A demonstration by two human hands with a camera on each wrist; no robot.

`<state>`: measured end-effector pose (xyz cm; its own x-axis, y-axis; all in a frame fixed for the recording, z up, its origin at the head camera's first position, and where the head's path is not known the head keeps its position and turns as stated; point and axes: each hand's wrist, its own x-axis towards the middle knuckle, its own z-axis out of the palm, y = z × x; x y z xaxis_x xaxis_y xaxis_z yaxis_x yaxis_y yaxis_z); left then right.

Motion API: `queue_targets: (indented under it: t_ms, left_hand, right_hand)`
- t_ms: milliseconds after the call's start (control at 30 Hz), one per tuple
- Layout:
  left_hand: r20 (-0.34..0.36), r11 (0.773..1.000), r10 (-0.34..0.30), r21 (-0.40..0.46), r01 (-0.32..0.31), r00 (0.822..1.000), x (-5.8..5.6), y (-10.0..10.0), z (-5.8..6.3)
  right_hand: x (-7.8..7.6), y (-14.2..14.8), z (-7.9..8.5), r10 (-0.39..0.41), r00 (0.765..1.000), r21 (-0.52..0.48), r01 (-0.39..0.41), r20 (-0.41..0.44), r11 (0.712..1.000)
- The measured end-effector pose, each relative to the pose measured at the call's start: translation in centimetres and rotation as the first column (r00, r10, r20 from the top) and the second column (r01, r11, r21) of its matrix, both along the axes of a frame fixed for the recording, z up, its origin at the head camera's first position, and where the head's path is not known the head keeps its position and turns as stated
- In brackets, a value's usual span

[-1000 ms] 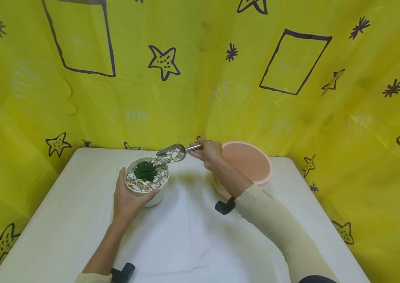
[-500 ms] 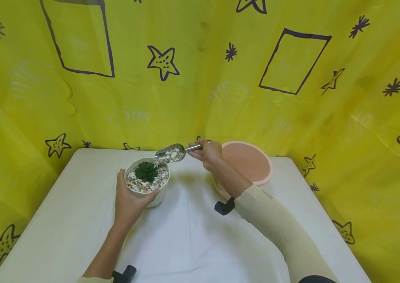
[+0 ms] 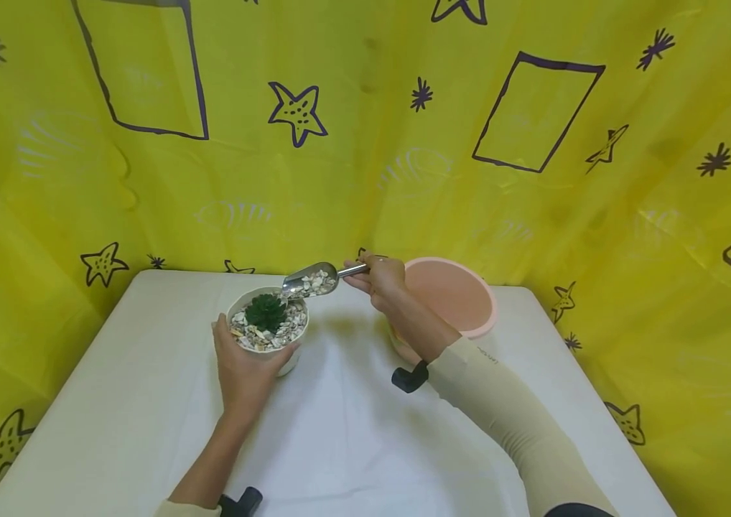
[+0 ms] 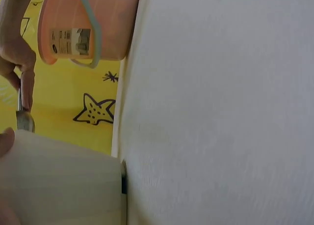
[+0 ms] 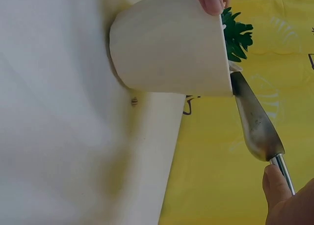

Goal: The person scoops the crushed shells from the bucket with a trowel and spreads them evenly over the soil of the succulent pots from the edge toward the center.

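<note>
A white plant pot [image 5: 167, 48] stands on the table, holding a small green succulent [image 3: 266, 312] ringed by pale pebbles [image 3: 289, 330]. My left hand [image 3: 244, 373] holds the pot from its left and near sides, the thumb along the front. My right hand [image 3: 386, 278] grips the thin handle of a metal scoop [image 3: 301, 278], which is tilted down to the left with stone chips in its bowl. In the right wrist view the scoop's tip lies right at the pot's rim, beside the succulent.
A pink bucket [image 3: 452, 294] with a pale handle [image 4: 93, 18] stands behind my right forearm, partly hidden by it. White cloth covers the table [image 3: 352, 431]. A yellow patterned curtain [image 3: 365, 165] hangs behind the table's far edge and along both sides.
My left hand and forearm have shifted slightly right and down around the pot. The scoop and my right hand stay nearly in place.
</note>
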<state>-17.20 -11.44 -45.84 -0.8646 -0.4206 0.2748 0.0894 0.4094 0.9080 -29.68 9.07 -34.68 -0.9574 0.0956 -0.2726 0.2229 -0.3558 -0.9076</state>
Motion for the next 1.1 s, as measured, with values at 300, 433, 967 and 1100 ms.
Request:
queue_targets:
  t_ms: [300,433,967,1100]
  left_hand:
    - [0.028,0.990,-0.141,0.004,0.141,0.990,-0.5,-2.5,-0.2]
    - [0.067,0.973,-0.232,-0.004,0.233,0.970,-0.8,-3.7,-0.1]
    - [0.010,0.990,-0.127,0.066,0.126,0.992,-0.6,-1.5,-0.2]
    - [0.042,0.998,-0.045,0.051,0.043,0.998,-0.2,-0.2,-0.2]
  right_hand:
    - [-0.1,0.0,0.0,0.003,1.000,0.017,-0.003,0.004,1.000]
    - [-0.2,0.0,0.0,-0.003,1.000,0.010,0.003,-0.002,1.000]
    - [-0.1,-0.1,0.1,-0.006,1.000,0.005,0.006,-0.004,1.000]
    - [-0.1,-0.2,0.0,-0.008,1.000,0.011,0.008,-0.005,1.000]
